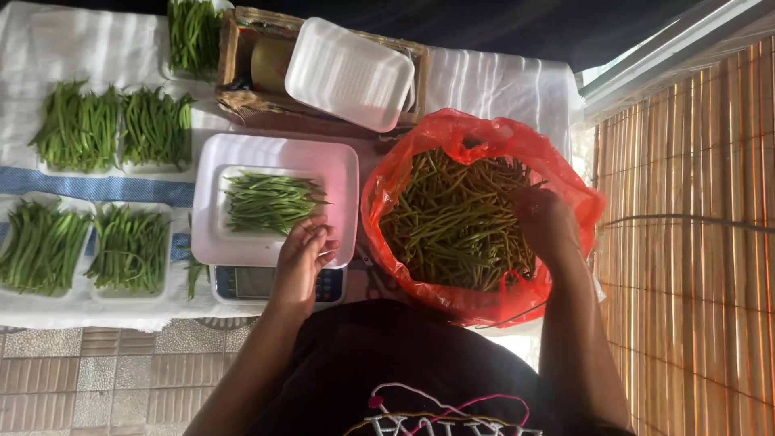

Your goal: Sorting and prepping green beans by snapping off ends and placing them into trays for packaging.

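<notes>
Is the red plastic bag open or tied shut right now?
Open. The red plastic bag has its mouth spread wide, green beans show inside, and the right hand reaches in among them.

Strong daylight from upper left w/ glare on the white cloth (pixel 73 48); torso at bottom centre in shadow. Red bag (pixel 484 137) glows, backlit. Focus fairly sharp, slight softness at edges.

A small produce stall or packing spot is suggested: portioned green beans in white foam trays (pixel 81 129) are laid on a cloth-covered bench (pixel 73 48) beside a white digital weighing scale (pixel 274 278).
</notes>
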